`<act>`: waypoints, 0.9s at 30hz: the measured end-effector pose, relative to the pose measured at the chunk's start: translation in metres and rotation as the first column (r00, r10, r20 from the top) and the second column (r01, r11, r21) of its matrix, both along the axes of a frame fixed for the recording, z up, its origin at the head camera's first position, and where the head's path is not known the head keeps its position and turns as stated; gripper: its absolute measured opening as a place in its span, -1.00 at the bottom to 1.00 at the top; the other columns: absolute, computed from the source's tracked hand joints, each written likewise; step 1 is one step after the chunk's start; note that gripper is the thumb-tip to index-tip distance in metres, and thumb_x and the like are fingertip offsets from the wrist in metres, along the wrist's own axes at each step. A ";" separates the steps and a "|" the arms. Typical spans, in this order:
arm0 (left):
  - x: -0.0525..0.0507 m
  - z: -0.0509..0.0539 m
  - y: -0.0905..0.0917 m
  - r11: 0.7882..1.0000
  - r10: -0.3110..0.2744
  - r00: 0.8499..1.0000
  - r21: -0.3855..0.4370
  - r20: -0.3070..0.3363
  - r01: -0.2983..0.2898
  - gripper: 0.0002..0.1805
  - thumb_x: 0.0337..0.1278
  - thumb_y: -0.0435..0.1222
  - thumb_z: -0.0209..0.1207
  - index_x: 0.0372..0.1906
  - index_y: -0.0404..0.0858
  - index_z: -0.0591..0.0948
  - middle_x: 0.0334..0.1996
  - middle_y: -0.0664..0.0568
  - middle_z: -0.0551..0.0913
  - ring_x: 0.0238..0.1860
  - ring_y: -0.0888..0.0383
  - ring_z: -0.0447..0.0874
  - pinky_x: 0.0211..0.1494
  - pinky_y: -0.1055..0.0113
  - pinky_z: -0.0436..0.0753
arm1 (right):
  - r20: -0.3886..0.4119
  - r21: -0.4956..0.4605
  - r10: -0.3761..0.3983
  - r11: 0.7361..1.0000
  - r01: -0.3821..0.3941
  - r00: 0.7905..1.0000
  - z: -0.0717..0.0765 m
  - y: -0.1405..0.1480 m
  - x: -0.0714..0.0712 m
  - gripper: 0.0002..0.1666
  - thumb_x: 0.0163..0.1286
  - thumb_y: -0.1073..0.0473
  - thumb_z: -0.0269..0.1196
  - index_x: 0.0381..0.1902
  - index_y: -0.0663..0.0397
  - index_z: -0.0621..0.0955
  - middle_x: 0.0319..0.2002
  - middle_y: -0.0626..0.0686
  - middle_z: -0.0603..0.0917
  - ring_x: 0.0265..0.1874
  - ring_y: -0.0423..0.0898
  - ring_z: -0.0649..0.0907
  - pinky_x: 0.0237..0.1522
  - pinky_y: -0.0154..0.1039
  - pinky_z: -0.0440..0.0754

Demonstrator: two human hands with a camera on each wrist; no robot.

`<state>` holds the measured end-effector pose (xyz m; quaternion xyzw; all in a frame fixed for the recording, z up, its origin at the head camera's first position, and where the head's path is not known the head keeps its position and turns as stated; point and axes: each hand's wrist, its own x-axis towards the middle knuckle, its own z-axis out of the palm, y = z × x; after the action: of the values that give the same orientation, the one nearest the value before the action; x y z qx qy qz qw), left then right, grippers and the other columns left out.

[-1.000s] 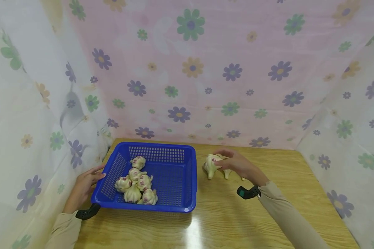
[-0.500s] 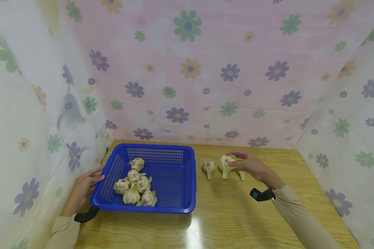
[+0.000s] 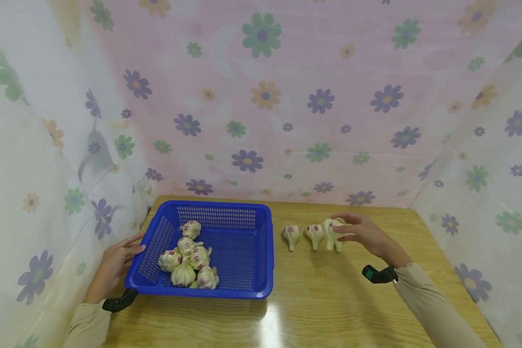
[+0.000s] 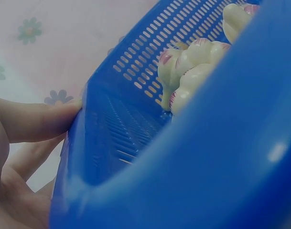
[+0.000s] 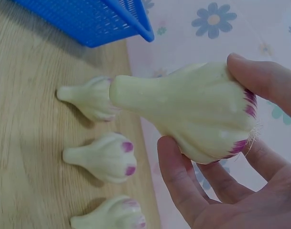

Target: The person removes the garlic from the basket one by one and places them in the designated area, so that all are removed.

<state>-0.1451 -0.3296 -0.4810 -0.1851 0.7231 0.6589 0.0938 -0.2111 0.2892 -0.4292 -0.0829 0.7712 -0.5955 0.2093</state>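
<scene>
In the head view, my right hand (image 3: 369, 237) holds a garlic bulb (image 3: 330, 231) by its rounded end, partly in front of another bulb (image 3: 339, 246). The right wrist view shows thumb and fingers around this bulb (image 5: 198, 105), lifted over the table, stem pointing left. Two more bulbs (image 3: 291, 234) (image 3: 314, 233) lie to its left in a row. My left hand (image 3: 113, 263) touches the left rim of a blue basket (image 3: 267, 251); its fingers look fairly straight. Up close, a fingertip rests on the basket's edge (image 4: 83, 143). Several bulbs (image 3: 183, 274) sit in the basket's left part.
A wooden table (image 3: 313, 309) carries the basket and the row of bulbs. Flowered cloth (image 3: 265, 121) stands behind it and at both sides. Each wrist wears a black device (image 3: 379, 274) (image 3: 120, 300).
My right hand has moved rightward along the row, carrying the bulb, and the bulbs at the row's left are uncovered. The left hand stays at the basket rim.
</scene>
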 end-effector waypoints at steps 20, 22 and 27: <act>0.002 0.000 -0.002 1.000 -0.023 0.999 0.012 -0.024 0.023 -0.23 0.22 -0.14 0.20 0.44 -0.27 0.16 -0.22 0.31 0.61 -0.20 0.27 0.64 -0.14 0.24 0.63 | 0.013 0.060 -0.095 0.994 0.094 0.995 -0.030 0.035 0.005 -0.21 0.35 0.06 0.22 0.37 0.32 0.20 0.40 0.37 0.06 0.25 0.23 0.32 0.05 0.09 0.50; 0.001 0.000 -0.001 1.000 -0.021 0.999 0.015 -0.029 0.022 -0.23 0.21 -0.15 0.20 0.44 -0.27 0.16 -0.21 0.30 0.61 -0.20 0.26 0.65 -0.14 0.24 0.63 | 0.013 0.065 -0.102 0.993 0.101 0.995 -0.033 0.040 0.005 -0.20 0.35 0.05 0.23 0.38 0.32 0.19 0.39 0.38 0.07 0.23 0.21 0.34 0.06 0.12 0.48; 0.001 0.000 0.000 1.000 -0.007 1.000 0.020 -0.022 0.007 -0.24 0.22 -0.17 0.19 0.44 -0.27 0.16 -0.22 0.28 0.62 -0.21 0.24 0.65 -0.14 0.24 0.63 | 0.016 0.080 -0.122 0.990 0.120 0.992 -0.039 0.051 0.002 -0.18 0.34 0.05 0.23 0.38 0.33 0.17 0.35 0.39 0.13 0.10 0.01 0.48 0.08 0.14 0.46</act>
<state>-0.1436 -0.3299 -0.4810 -0.1746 0.7180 0.6677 0.0901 -0.2093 0.3401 -0.4679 -0.0212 0.7954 -0.5771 0.1840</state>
